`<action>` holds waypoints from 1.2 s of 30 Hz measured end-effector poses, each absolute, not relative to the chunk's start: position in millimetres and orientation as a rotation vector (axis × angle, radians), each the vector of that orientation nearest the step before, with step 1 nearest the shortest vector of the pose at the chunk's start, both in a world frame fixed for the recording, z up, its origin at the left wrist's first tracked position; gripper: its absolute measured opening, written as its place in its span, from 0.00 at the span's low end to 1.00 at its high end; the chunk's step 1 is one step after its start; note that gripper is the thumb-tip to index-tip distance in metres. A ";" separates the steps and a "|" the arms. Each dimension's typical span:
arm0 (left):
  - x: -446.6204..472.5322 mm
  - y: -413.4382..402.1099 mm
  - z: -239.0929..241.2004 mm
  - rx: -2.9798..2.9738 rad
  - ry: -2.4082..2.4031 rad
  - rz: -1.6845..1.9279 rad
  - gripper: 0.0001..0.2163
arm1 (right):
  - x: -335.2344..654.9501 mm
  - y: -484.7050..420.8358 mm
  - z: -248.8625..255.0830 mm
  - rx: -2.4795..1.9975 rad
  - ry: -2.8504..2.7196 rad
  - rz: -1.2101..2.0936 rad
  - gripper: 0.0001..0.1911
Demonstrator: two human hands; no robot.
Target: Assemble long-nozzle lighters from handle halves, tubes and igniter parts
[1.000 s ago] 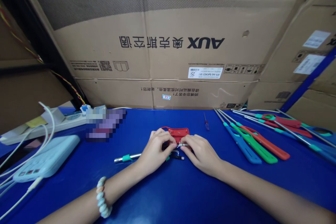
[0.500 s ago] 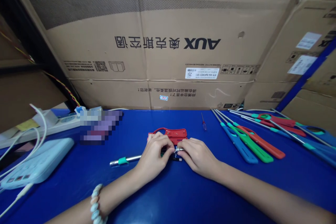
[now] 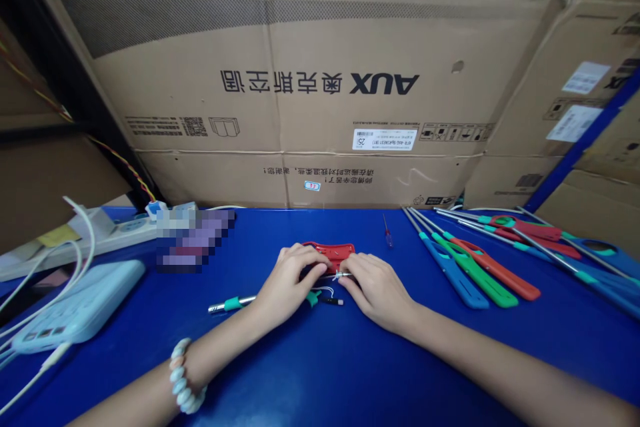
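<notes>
My right hand point(image 3: 377, 290) pinches a small metal part point(image 3: 343, 274) with a white piece at its end, between thumb and fingers. My left hand point(image 3: 293, 277) is curled, thumb and index fingertips close together beside it; what they grip is hidden. Just behind both hands lies an opened red handle shell point(image 3: 335, 253), partly covered by the fingers. Under my left hand lies a silver lighter tube point(image 3: 247, 300) with a green collar point(image 3: 233, 303). A small black cylinder point(image 3: 331, 301) with a thin white wire rests in front of the fingertips.
Several assembled long lighters with blue, green and red handles point(image 3: 493, 270) lie at the right. A small screwdriver point(image 3: 389, 237) lies behind my right hand. A light-blue power bank point(image 3: 83, 307) with cables and a power strip point(image 3: 120, 233) are at left; a cardboard wall point(image 3: 320, 33) stands behind.
Both hands have shifted slightly; my left fingertips moved back toward the red shell. More of the green piece and white wire by the black cylinder now shows. My right hand keeps the metal part.
</notes>
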State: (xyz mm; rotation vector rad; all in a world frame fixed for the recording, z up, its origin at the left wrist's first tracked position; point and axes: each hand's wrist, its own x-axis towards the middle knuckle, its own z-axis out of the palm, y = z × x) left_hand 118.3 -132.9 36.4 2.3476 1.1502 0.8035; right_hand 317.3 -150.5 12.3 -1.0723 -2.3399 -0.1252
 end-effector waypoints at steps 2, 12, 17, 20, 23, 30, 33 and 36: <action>114.0 -129.0 41.9 2.352 1.161 0.788 0.09 | 317.1 -151.2 15.3 -1.072 -2.332 -0.159 0.10; 85.6 -118.4 72.5 2.597 1.091 0.450 0.05 | 319.1 -151.5 20.9 -1.020 -2.386 -0.040 0.08; 82.9 -119.5 71.9 2.740 1.111 0.363 0.05 | 320.9 -150.7 22.8 -1.013 -2.378 -0.030 0.08; 82.8 -122.5 67.5 2.762 1.127 0.312 0.07 | 321.3 -150.9 24.0 -1.020 -2.376 -0.026 0.08; 83.3 -126.8 63.9 2.728 1.122 0.261 0.07 | 321.9 -150.2 24.4 -1.018 -2.370 -0.023 0.08; 85.6 -133.5 62.7 2.749 1.036 0.263 0.08 | 325.0 -148.8 26.1 -1.007 -2.341 -0.034 0.08; 83.6 -134.3 67.1 2.750 1.033 0.270 0.07 | 325.8 -149.6 26.8 -1.001 -2.334 -0.035 0.07; 79.4 -135.5 73.3 2.743 1.063 0.278 0.06 | 326.0 -150.3 27.6 -0.988 -2.335 -0.046 0.06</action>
